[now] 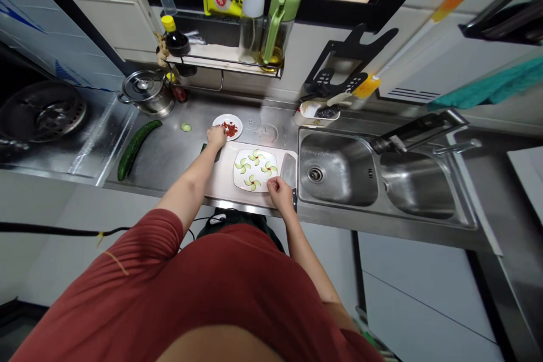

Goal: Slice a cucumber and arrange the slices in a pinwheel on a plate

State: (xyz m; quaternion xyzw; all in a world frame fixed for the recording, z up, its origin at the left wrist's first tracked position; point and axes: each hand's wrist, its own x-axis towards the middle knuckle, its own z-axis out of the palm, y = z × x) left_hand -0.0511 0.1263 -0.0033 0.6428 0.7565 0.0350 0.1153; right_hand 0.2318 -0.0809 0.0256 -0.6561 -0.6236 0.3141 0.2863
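Observation:
My left hand point(216, 137) reaches to the near left rim of a small white plate point(217, 120) holding chopped red pieces point(231, 129). Its fingers are pinched together, and what they grip, if anything, is hidden. By the lower right corner of a square white plate point(255, 164), my right hand point(279, 191) is closed, thumb against fingers; nothing in it can be made out. Several pinwheels of curved green slices with red centres point(253, 182) lie on that plate. It rests on a pale cutting board point(220, 181). A cleaver point(289, 169) lies on the board's right side.
A cucumber point(136, 149), a green slice point(185, 127) and a lidded pot point(148, 92) are on the steel counter to the left. A double sink point(339, 195) is on the right, with a utensil caddy point(316, 116) behind it. Bottles stand on a shelf point(220, 56).

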